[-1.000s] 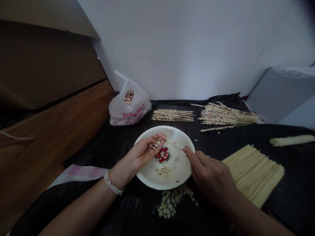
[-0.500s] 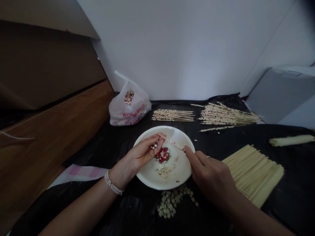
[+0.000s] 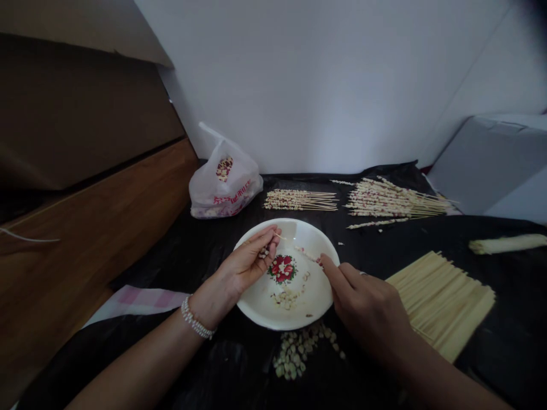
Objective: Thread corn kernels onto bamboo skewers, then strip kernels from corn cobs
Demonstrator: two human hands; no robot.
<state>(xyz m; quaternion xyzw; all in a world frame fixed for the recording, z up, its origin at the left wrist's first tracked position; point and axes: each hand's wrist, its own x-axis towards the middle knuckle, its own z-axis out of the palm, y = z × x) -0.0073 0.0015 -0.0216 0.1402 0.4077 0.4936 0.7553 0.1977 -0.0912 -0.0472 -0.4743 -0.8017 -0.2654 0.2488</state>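
Observation:
Over a white bowl (image 3: 256, 310) with a red flower print, my right hand (image 3: 363, 296) is closed on a thin skewer (image 3: 305, 254) threaded with small pale and reddish pieces. The skewer's bare tip points toward my left hand (image 3: 252, 262), whose curled fingers hold several small pieces (image 3: 264, 250) in the palm. Thumb and fingertips of that hand meet at the tip. Several pale bits (image 3: 285, 298) lie in the bowl. What exactly sits between the left fingertips is too small to tell.
Behind the bowl are a plastic bag (image 3: 226, 191) and two piles of threaded skewers (image 3: 299, 199), (image 3: 380, 199). Bare sticks (image 3: 444, 302) lie at the right, a wrapped bundle (image 3: 508, 244) beyond. Loose round pieces (image 3: 294, 353) lie in front on black sheeting (image 3: 171, 256).
My left hand has drawn slightly back to the left, and its fingers have closed more around the skewer's tip. My right hand has hardly moved.

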